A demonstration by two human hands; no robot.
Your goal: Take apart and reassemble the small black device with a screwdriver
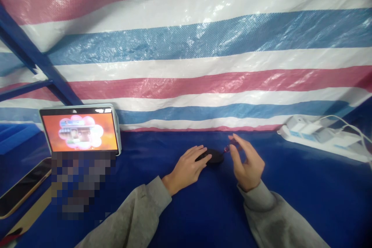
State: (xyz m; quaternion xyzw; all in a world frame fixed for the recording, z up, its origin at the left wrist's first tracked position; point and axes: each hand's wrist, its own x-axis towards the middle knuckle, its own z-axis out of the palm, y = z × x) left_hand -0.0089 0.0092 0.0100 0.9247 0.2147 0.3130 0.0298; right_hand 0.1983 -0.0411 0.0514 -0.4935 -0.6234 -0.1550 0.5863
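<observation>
A flat black oval disc [215, 156] lies on the blue table surface in front of me. Over its left edge bends my left hand [188, 164], palm down, with thumb and fingertips closed on that edge. My right hand [247, 162] is raised just right of the disc, thumb and forefinger curved toward each other. At those fingertips shows a small dark reddish piece [227, 148], with a thin dark stem running toward the disc. The piece is too small and partly covered to name its kind.
A tablet [83, 131] with a lit orange screen stands at the left, a blurred-out patch below it. Left of that lies a phone [24, 188]. A white power strip [322, 137] with plugs and cables sits at the right. Striped plastic sheeting [186, 42] hangs behind.
</observation>
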